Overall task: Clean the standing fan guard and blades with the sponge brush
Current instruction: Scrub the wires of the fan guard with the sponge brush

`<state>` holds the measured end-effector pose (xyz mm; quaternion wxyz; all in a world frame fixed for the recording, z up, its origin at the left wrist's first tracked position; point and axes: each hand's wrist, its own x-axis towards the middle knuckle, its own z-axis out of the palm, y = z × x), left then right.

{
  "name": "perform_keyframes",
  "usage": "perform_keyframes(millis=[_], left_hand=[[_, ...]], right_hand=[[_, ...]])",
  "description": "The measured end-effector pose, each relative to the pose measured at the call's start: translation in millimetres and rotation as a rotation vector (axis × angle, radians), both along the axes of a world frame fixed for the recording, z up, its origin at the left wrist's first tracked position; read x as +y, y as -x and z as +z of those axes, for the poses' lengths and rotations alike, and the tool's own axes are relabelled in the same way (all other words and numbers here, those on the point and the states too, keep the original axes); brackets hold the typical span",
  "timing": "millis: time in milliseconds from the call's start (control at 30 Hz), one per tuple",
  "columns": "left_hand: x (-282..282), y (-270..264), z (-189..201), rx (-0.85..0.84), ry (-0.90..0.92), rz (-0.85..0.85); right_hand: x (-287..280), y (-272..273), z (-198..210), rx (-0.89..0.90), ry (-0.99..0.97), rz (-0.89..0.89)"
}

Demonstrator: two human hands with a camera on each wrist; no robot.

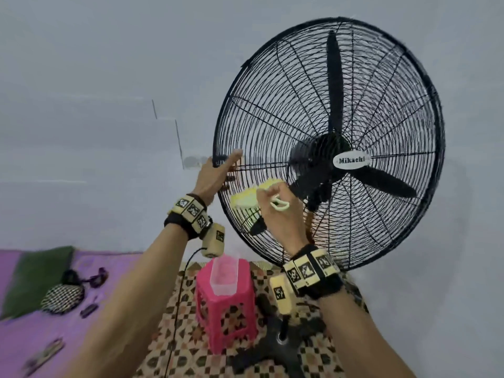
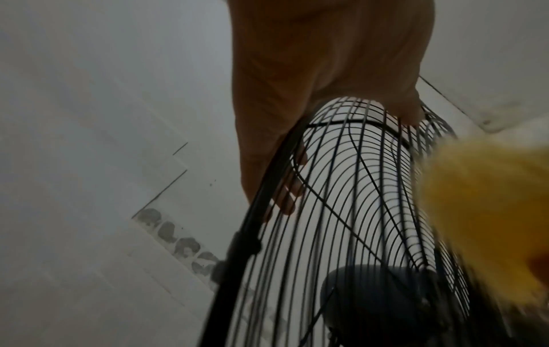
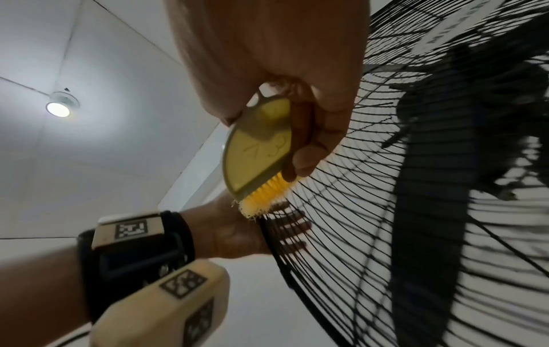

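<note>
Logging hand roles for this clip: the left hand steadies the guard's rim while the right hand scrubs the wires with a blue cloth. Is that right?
One detail is wrong: the right hand holds no blue cloth but a yellow sponge brush, as the right wrist view shows. The rest stands: the left hand grips the fan guard at its rim while the brush works the wires.
</note>
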<state>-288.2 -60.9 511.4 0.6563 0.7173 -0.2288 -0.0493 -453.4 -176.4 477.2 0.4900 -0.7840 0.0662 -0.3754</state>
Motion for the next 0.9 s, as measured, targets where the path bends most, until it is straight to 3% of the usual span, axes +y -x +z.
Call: perform_keyframes(millis=[133,200,300,367,467,533,600,733,800,900], left_hand=[[-2.3,-6.5,17.0,0.031,-0.036,-0.007],[-4.4,-11.5,22.6,0.053,-0.064,-0.044],[-1.2,-18.2,19.4,0.099,-0.081,-0.061],[2.3,-24.2,12.3,0.128,-0.067,-0.075],[4.9,-28.7,7.1,0.137,-0.063,-0.086],[4.8,-28.2,8.8,0.151,-0.048,-0.118],[3.5,-25.0,10.6,0.156,-0.041,-0.124],[4.1,-21.8,9.8,0.150,-0.031,-0.076],[2.6,-19.5,10.2,0.128,-0.037,-0.078],[0.1,-18.5,11.7,0.102,-0.041,-0.059]], right_hand=[[3.9,-15.0,37.1,-0.106,0.215,-0.021],[2.2,-15.1,35.8,-0.113,0.348,-0.086],[-4.7,2.2,-1.2,0.150,0.482,-0.132],[-8.8,13.3,-11.9,0.285,0.458,-0.113],[-8.9,3.2,20.3,0.024,0.316,0.004],[-1.6,-12.7,44.4,-0.103,0.322,0.015],[2.2,-16.3,41.0,-0.020,0.362,-0.025],[-7.7,6.0,1.3,0.309,0.505,-0.103],[-13.9,2.7,10.4,0.300,0.430,-0.033],[-11.4,-8.9,39.3,0.137,0.365,0.101]])
